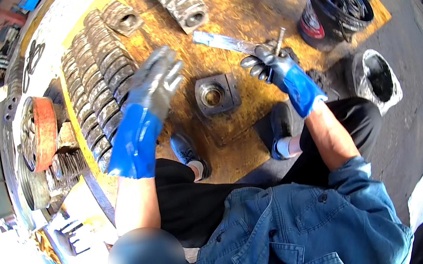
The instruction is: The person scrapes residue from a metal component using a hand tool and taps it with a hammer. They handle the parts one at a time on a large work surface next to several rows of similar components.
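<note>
both hands are up in front of me, gloved in grey with blue cuffs. taking the squarish metal block (217, 95) as the middle of the clock, my left hand (157, 85) is at ten o'clock, wide open with the fingers stretched out close together, and i see nothing in it; it covers part of the ridged rows (100, 61), though i can't tell if it touches them. my right hand (273, 61) is at two o'clock, its fingers curled around one end of a flat, shiny strip (222, 43) that runs from there toward twelve. a short metal rod (280, 41) sticks up by the same hand; i can't tell if it is joined to the strip.

the block sits on the worn yellow surface (233, 7), between and below my hands, its round bore facing up at me. neither hand touches it. my shoes are near it, the left one (183, 147) at seven, the right one (281, 126) at four.

a longer ridged piece (171, 0) lies between eleven and twelve, its holed end toward me, and a shorter one (121, 18) between ten and eleven. well out at two stands a black bucket (332, 38) full of dark, tangled bits; at three, a white-rimmed container (389, 95); at nine, an orange-red wheel (46, 133).
</note>
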{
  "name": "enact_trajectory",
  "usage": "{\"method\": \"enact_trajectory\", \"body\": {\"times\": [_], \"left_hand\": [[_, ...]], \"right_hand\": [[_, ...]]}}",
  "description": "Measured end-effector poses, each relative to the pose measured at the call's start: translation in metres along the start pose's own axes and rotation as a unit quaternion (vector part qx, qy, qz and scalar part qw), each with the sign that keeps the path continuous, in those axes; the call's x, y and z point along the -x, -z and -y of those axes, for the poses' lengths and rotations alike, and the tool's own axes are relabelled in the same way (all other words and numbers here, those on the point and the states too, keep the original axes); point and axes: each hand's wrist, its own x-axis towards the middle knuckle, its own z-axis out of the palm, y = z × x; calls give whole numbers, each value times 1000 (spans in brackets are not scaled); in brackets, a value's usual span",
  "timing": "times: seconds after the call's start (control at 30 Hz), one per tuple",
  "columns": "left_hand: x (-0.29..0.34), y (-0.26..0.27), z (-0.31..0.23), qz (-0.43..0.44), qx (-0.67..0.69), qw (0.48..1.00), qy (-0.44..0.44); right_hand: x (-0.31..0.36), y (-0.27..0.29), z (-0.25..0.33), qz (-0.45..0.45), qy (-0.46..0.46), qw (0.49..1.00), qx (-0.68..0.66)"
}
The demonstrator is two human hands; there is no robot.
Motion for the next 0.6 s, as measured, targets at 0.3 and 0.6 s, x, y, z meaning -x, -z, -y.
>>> {"method": "enact_trajectory", "body": {"times": [0.3, 0.6], "left_hand": [[-10, -63, 60, 189, -66, 979, -24], [8, -51, 46, 181, -44, 979, -82]], "right_hand": [[6, -75, -7, 37, 18, 977, -211], [40, -120, -6, 127, 39, 979, -156]]}}
